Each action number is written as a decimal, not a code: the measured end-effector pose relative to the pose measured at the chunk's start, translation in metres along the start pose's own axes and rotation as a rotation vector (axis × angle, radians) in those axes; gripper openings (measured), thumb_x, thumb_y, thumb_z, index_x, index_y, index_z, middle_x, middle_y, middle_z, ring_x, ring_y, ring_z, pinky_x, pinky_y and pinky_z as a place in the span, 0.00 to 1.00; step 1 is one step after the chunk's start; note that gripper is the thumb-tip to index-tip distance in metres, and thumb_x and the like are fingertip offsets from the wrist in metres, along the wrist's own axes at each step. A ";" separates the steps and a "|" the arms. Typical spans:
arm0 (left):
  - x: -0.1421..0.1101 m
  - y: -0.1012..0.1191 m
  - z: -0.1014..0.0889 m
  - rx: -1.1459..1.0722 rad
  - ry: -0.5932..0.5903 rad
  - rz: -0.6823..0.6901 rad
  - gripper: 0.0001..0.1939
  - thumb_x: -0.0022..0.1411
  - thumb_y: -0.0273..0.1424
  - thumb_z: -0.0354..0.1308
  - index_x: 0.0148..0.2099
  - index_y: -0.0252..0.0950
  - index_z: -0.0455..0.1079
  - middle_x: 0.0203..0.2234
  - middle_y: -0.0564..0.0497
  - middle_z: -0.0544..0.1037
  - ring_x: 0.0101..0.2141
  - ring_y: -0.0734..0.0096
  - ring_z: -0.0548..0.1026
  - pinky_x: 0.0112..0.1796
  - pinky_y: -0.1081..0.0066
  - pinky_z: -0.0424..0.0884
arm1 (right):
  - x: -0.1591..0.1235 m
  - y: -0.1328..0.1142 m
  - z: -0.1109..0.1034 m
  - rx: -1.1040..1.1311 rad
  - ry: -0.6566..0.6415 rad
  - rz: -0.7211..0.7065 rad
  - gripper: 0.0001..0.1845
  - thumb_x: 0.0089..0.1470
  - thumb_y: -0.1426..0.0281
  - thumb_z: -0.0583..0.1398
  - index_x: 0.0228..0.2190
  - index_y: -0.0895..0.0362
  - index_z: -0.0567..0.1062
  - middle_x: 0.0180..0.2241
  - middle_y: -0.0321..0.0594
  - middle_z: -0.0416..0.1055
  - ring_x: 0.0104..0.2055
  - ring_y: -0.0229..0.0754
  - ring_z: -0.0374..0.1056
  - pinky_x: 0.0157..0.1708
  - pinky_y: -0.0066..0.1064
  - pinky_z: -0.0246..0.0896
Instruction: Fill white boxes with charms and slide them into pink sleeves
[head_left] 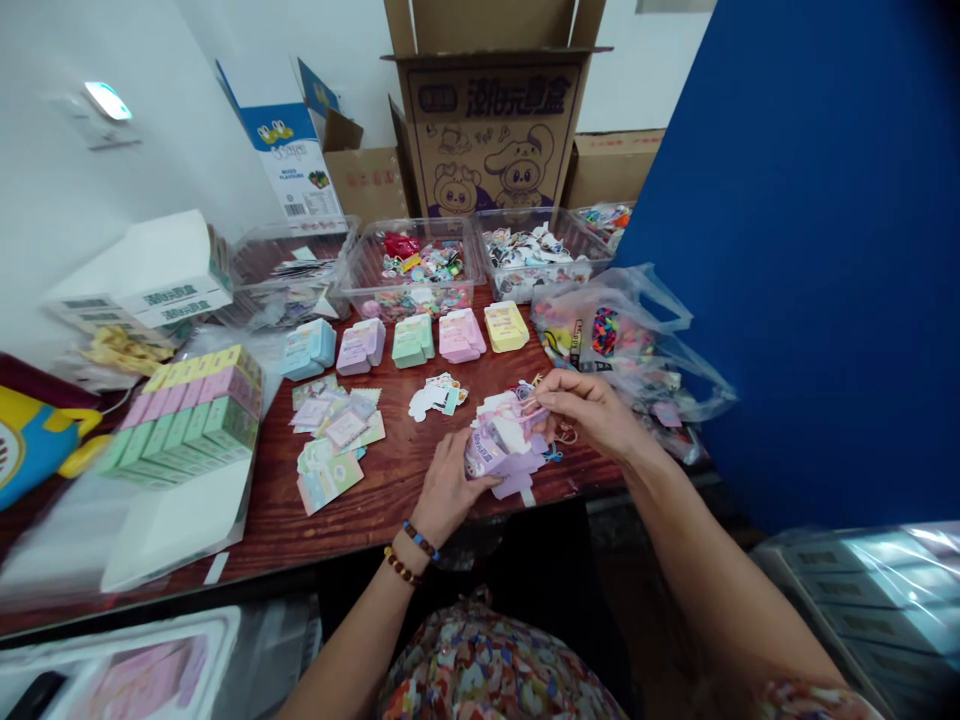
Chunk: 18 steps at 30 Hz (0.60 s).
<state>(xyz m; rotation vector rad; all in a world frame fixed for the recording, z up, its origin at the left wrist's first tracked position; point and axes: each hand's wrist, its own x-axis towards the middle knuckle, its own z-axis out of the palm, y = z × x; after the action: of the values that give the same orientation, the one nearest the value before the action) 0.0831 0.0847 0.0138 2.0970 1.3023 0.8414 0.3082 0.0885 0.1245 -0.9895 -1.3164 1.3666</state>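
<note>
My left hand (pixel 448 487) grips a small purple and pink paper box (pixel 501 447) from below, just above the near edge of the wooden table (pixel 390 480). The fingers of my right hand (pixel 589 408) are pinched together at the top of the same box, on small paper pieces there. Beaded bracelets circle my left wrist. A few loose stickers (pixel 437 396) lie just left of the box.
Five stacks of flat pastel boxes (pixel 411 340) line the table's middle. Clear bins (pixel 409 268) of small items and cardboard cartons (pixel 491 130) stand behind. Packed coloured boxes (pixel 191 410) sit left, a plastic bag (pixel 630 335) right, and a blue panel (pixel 810 250) rises at the right.
</note>
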 end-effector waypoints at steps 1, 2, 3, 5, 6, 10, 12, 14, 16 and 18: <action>0.000 0.000 -0.001 0.002 0.002 -0.009 0.35 0.52 0.34 0.70 0.59 0.39 0.59 0.50 0.44 0.70 0.52 0.53 0.69 0.54 0.51 0.67 | 0.001 0.000 0.001 0.012 0.001 -0.013 0.13 0.51 0.60 0.66 0.27 0.58 0.75 0.25 0.38 0.76 0.21 0.36 0.71 0.21 0.25 0.66; -0.001 0.000 -0.001 0.001 0.003 -0.015 0.35 0.52 0.34 0.70 0.59 0.39 0.60 0.50 0.44 0.70 0.52 0.53 0.69 0.53 0.51 0.67 | 0.002 -0.001 0.002 0.023 -0.004 -0.022 0.13 0.51 0.61 0.66 0.27 0.58 0.75 0.25 0.38 0.76 0.21 0.36 0.71 0.21 0.26 0.66; -0.002 -0.001 -0.002 -0.003 0.005 -0.015 0.36 0.52 0.34 0.70 0.59 0.39 0.60 0.50 0.44 0.70 0.52 0.53 0.69 0.53 0.51 0.67 | 0.003 -0.001 0.004 0.034 -0.011 -0.028 0.13 0.51 0.61 0.66 0.28 0.58 0.75 0.25 0.38 0.76 0.21 0.36 0.71 0.21 0.26 0.67; -0.003 -0.001 -0.004 -0.017 0.012 -0.004 0.36 0.52 0.35 0.70 0.60 0.39 0.59 0.51 0.44 0.70 0.52 0.53 0.69 0.54 0.51 0.67 | 0.005 0.000 0.007 0.045 -0.025 -0.018 0.13 0.51 0.61 0.66 0.28 0.58 0.75 0.24 0.37 0.75 0.21 0.35 0.70 0.21 0.26 0.67; -0.004 -0.001 -0.005 -0.027 0.015 0.003 0.37 0.52 0.36 0.70 0.61 0.39 0.58 0.51 0.44 0.70 0.52 0.54 0.69 0.54 0.51 0.66 | 0.006 0.002 0.008 0.045 -0.035 -0.003 0.13 0.50 0.61 0.66 0.27 0.58 0.74 0.23 0.36 0.75 0.20 0.35 0.70 0.21 0.26 0.67; -0.006 -0.003 -0.010 -0.053 -0.003 0.018 0.39 0.52 0.37 0.70 0.62 0.41 0.56 0.53 0.44 0.68 0.54 0.55 0.68 0.56 0.53 0.65 | 0.008 0.010 0.009 -0.048 -0.073 0.043 0.13 0.50 0.60 0.65 0.26 0.58 0.73 0.22 0.35 0.74 0.19 0.34 0.67 0.20 0.25 0.64; -0.007 -0.005 -0.012 -0.062 -0.021 0.023 0.40 0.52 0.37 0.70 0.63 0.41 0.55 0.54 0.44 0.68 0.55 0.55 0.67 0.57 0.54 0.64 | 0.008 0.016 0.007 -0.149 -0.103 0.053 0.12 0.52 0.61 0.63 0.27 0.58 0.74 0.21 0.34 0.73 0.18 0.33 0.66 0.19 0.24 0.62; -0.007 -0.005 -0.013 -0.068 -0.037 0.034 0.41 0.53 0.37 0.70 0.63 0.41 0.54 0.55 0.44 0.67 0.56 0.56 0.66 0.58 0.55 0.63 | 0.008 0.020 0.006 -0.252 -0.152 0.077 0.11 0.54 0.62 0.61 0.28 0.58 0.74 0.21 0.33 0.71 0.19 0.34 0.65 0.19 0.24 0.59; -0.007 -0.003 -0.014 -0.058 -0.046 0.049 0.41 0.54 0.37 0.69 0.64 0.41 0.53 0.55 0.44 0.67 0.56 0.56 0.66 0.58 0.55 0.63 | 0.008 0.021 0.007 -0.385 -0.187 0.071 0.10 0.55 0.64 0.60 0.28 0.57 0.75 0.20 0.32 0.69 0.20 0.34 0.65 0.20 0.23 0.57; -0.007 -0.001 -0.014 -0.032 -0.041 0.061 0.41 0.54 0.37 0.69 0.64 0.42 0.53 0.55 0.44 0.66 0.55 0.55 0.66 0.57 0.54 0.63 | 0.010 0.020 0.013 -0.562 -0.168 0.009 0.09 0.56 0.68 0.59 0.27 0.57 0.76 0.20 0.33 0.69 0.22 0.34 0.64 0.22 0.23 0.55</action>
<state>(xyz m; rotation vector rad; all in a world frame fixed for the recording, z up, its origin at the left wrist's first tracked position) 0.0696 0.0803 0.0209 2.1270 1.2011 0.8354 0.2916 0.0966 0.1062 -1.2666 -1.8838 1.1214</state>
